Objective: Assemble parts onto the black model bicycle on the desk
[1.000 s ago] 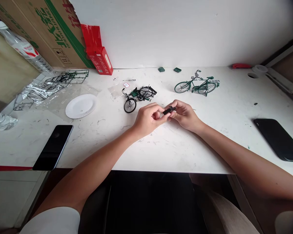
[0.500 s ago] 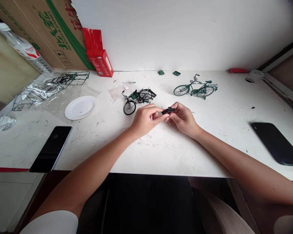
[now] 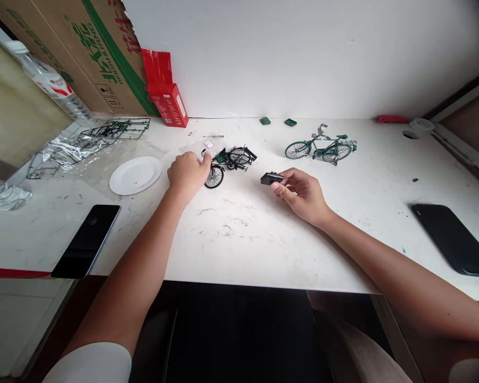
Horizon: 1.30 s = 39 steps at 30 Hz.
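Observation:
My right hand (image 3: 301, 192) pinches a small black part (image 3: 271, 178) just above the white table (image 3: 263, 234). My left hand (image 3: 188, 173) has its fingers curled at the front of a partly built black-and-green model bicycle (image 3: 228, 160) that lies on its side; the fingertips are by its handlebar, and I cannot make out whether they grip it. A finished green model bicycle (image 3: 321, 147) stands upright farther back on the right.
A white paper plate (image 3: 135, 175), plastic bags and part frames (image 3: 88, 139) lie to the left. One black phone (image 3: 87, 240) sits at the front left, another (image 3: 453, 237) at the right. A red box (image 3: 168, 103) and cardboard lean on the wall. Two green pieces (image 3: 277, 122) lie at the back.
My left hand has let go of the black part and moved left to the lying bicycle's front. My right hand keeps the part, almost in place.

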Motion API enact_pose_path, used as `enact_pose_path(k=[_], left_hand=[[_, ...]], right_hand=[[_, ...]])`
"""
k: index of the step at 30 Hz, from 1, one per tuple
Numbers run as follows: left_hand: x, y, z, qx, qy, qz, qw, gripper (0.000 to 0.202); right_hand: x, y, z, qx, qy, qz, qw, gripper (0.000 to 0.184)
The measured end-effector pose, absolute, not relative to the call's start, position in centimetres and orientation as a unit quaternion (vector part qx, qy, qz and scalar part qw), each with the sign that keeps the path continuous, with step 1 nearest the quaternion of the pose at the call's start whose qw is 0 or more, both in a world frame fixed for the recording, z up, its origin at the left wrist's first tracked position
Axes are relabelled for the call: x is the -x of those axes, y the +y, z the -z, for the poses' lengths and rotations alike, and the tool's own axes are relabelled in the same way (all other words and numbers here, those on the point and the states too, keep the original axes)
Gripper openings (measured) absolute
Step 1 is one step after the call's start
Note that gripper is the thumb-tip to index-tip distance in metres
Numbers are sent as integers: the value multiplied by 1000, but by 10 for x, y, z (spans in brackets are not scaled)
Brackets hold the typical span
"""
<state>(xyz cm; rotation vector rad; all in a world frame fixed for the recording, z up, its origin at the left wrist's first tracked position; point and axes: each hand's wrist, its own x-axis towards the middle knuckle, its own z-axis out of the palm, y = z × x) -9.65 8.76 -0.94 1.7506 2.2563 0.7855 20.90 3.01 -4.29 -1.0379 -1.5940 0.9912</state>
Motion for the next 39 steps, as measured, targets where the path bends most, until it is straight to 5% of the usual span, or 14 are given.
enact_pose_path(k=[7,22,29,39], left_hand=[[91,85,18,-607,746,-229,151,56],[91,95,44,-610,680,-372,165,36],[85,103,46,-562,535,-530,340,31],[62,83,39,-599,431,-547,396,36]], right_hand=[[-211,29,43,433,-668,-391,462,60],[-209,27,40,438,-673,-381,459,58],[-210,27,38,450,-682,-342,464,53],[-210,24,37,438,-673,-310,509,47]])
